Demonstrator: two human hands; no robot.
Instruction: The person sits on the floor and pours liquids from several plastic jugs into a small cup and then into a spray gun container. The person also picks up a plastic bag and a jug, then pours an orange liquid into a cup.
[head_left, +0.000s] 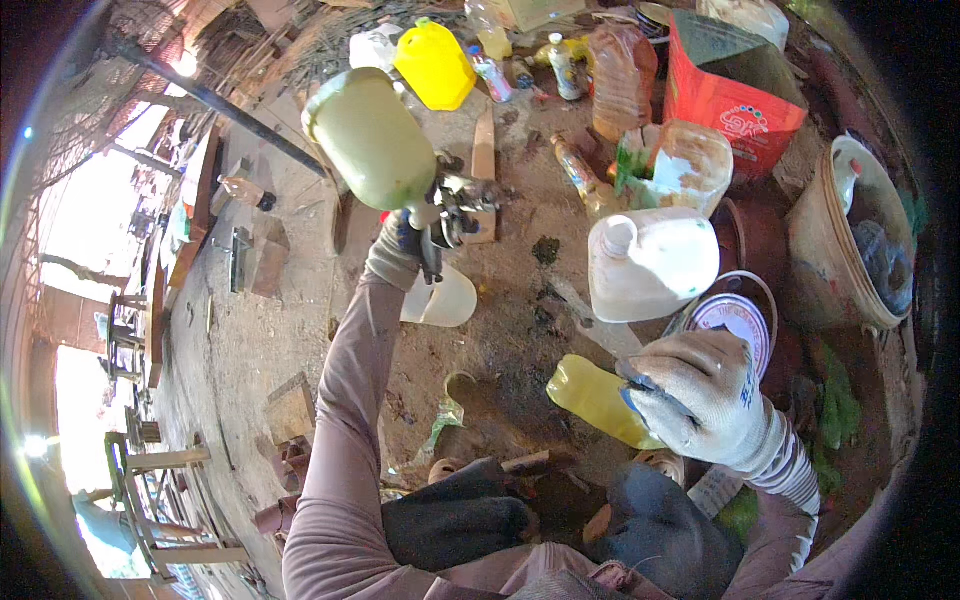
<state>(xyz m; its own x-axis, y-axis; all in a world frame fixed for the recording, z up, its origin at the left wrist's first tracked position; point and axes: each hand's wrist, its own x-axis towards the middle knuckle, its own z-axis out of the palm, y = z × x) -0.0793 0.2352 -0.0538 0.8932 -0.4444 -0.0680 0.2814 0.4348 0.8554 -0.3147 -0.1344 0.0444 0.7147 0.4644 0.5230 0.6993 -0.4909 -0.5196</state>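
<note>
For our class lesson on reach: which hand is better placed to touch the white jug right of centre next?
Probably the right hand: it is close to the white jug, while the left hand is farther off, holding the spray gun. Whether the right grips the yellow bottle is unclear.

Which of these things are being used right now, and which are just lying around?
Seemingly in use:
spray gun with its cup, in the left hand
yellowish plastic bottle, at the right hand; grip unclear

Apparently lying around:
white plastic jug
yellow jerrycan
red open-topped container
cream bucket
</note>
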